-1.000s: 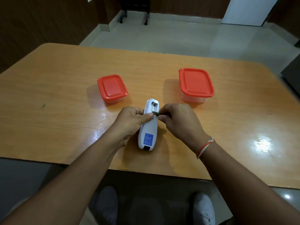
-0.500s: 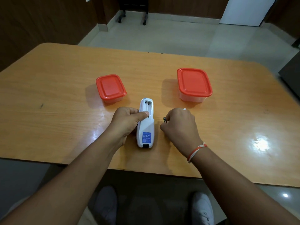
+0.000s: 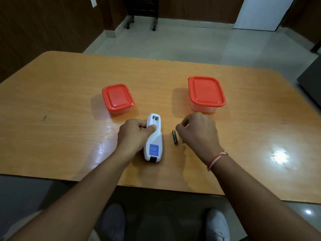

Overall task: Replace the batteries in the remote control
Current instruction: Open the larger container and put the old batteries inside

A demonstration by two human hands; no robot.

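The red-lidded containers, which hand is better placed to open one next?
Probably the right hand: it looks free, just in front of the larger container, while the left hand grips the remote.

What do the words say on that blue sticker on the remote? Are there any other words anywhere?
Blue sticker on the white remote: white print, too small and blurred to read.
Battery on the table: no text can be made out.
Two red lids: no words seen.
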